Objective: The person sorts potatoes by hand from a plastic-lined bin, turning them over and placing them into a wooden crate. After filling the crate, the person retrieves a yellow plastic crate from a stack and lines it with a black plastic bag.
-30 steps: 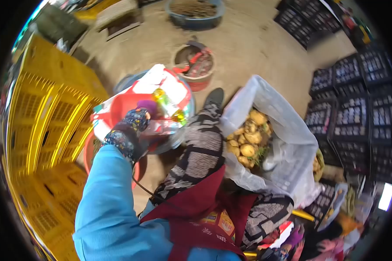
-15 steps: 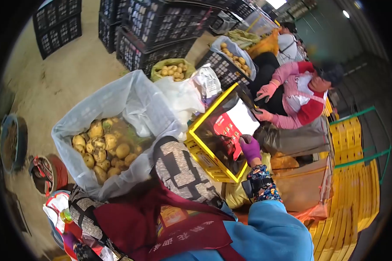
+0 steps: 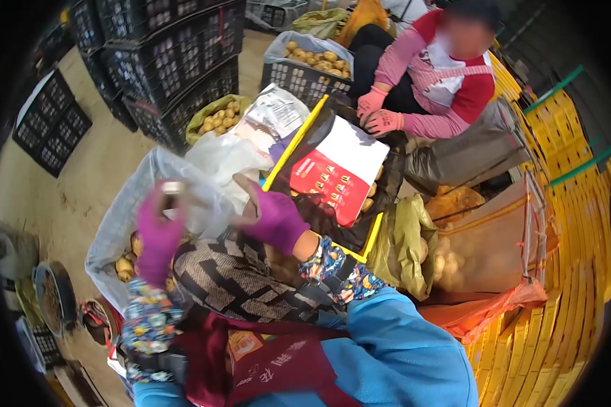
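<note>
The left hand (image 3: 157, 234), in a purple glove, was closed around a small pale thing (image 3: 172, 188), gripping its lower part. Only the top showed above the fingers, whitish and blurred. Its long axis seemed upright, with the top pointing to the far side. It was over the clear bag (image 3: 119, 217) of potatoes (image 3: 123, 266), left of the knee. The right hand (image 3: 275, 218) was just right of it, thumb stretched out; its fingers were hidden, so I could not tell their state. Farther right lay a yellow crate (image 3: 299, 139).
</note>
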Demonstrator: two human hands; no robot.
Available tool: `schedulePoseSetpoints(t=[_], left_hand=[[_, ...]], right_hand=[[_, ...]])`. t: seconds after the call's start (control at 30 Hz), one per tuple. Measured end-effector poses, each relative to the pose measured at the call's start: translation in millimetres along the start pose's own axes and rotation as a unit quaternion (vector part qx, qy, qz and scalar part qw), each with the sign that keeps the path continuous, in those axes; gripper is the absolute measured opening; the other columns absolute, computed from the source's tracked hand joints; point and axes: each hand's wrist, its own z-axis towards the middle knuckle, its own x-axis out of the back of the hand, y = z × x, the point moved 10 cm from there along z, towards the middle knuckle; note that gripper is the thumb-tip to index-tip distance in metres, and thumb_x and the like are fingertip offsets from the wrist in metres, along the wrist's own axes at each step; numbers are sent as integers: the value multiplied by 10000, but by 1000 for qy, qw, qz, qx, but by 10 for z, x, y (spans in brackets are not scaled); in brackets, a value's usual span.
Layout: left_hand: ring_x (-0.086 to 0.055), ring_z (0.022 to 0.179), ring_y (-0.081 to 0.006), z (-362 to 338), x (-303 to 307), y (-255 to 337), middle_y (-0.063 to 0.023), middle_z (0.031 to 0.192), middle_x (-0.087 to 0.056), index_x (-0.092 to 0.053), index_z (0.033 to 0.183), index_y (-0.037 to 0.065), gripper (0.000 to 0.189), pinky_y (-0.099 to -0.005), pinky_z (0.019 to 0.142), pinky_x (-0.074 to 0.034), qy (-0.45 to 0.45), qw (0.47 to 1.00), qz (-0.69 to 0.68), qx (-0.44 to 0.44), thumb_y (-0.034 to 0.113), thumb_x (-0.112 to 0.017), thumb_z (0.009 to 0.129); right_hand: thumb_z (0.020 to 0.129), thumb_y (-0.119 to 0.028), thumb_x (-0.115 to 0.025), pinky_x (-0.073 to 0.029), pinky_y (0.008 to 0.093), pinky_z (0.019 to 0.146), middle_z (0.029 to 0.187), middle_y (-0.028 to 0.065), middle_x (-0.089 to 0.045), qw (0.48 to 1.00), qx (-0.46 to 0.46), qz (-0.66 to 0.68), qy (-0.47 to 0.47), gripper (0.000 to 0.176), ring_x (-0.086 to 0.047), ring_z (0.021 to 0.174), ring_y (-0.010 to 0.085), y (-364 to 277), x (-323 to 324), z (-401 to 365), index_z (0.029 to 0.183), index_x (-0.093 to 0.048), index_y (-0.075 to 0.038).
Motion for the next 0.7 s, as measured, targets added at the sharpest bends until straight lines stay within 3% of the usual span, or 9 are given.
schedulePoseSetpoints(t=[0.13, 0.2, 0.23, 0.33, 0.37, 0.4, 0.47, 0.53, 0.7], left_hand=[[-646, 890, -222, 75, -1652, 501, -110, 955, -662, -620, 1058, 15, 322, -342, 780, -512, -73, 990, -64, -100, 170, -698, 787], [-642, 898, -230, 44, -2016, 438, -127, 967, -656, -617, 1063, 13, 334, -343, 792, -505, -80, 987, -111, -79, 203, -707, 803], [-640, 897, -229, -16, -2229, 238, -130, 972, -654, -614, 1068, 14, 339, -339, 790, -501, -101, 986, -132, -26, 211, -709, 809], [-631, 874, -214, -356, -2761, -129, -124, 968, -651, -598, 1087, 8, 338, -327, 775, -491, -256, 930, -252, 84, 226, -686, 845], [-628, 863, -207, -462, -2906, -174, -120, 963, -650, -592, 1094, 6, 334, -323, 768, -488, -318, 893, -300, 107, 229, -674, 859], [-605, 816, -149, -473, -2924, -10, -77, 900, -642, -583, 1072, 6, 289, -296, 727, -479, -349, 915, -194, -57, 227, -630, 892], [-595, 792, -126, -499, -2981, -87, -59, 844, -624, -588, 1033, 12, 254, -281, 711, -473, -361, 904, -230, -8, 232, -604, 907], [-596, 741, -108, -590, -3067, -310, -29, 775, -600, -590, 953, 35, 200, -261, 674, -470, -387, 848, -300, 203, 231, -575, 918], [-580, 699, -122, -480, -2971, -394, -36, 797, -582, -576, 968, 41, 152, -273, 662, -475, -387, 885, -200, 165, 178, -537, 917]], right_hand=[[857, -248, -614, -514, 343, 657, 858, 112, -665, 990, 79, -115, 37, 361, -653, 781, 261, 1047, 2, -405, 1175, -572, -84], [894, -250, -579, -498, 310, 663, 851, 82, -637, 990, -32, 136, 1, 314, -630, 790, 202, 1453, 325, -615, 1130, -580, -43], [915, -254, -558, -485, 287, 668, 839, 58, -613, 911, -125, 392, -17, 303, -607, 785, 163, 1460, 478, -738, 1103, -583, -18], [920, -247, -559, -435, 233, 700, 780, 15, -548, 783, -240, 573, 30, 328, -522, 719, 114, 1618, 681, -1032, 1120, -574, 12], [914, -243, -566, -437, 246, 695, 789, 22, -559, 864, -175, 471, 9, 340, -534, 740, 119, 1721, 706, -1034, 1140, -570, 12], [915, -253, -564, -437, 251, 693, 789, 24, -564, 826, -206, 524, -7, 351, -537, 742, 120, 1792, 614, -1099, 1142, -570, 14], [924, -280, -552, -439, 259, 693, 790, 29, -572, 797, -226, 558, -52, 367, -542, 749, 123, 1760, 501, -1115, 1141, -575, 15], [939, -311, -533, -443, 267, 697, 791, 35, -578, 822, -203, 520, -112, 383, -546, 759, 127, 1704, 442, -1041, 1135, -583, 14], [987, -344, -432, -418, 244, 618, 667, 13, -544, 811, -254, 525, -44, 396, -523, 645, 121, 1923, 455, -974, 1092, -591, 4]])
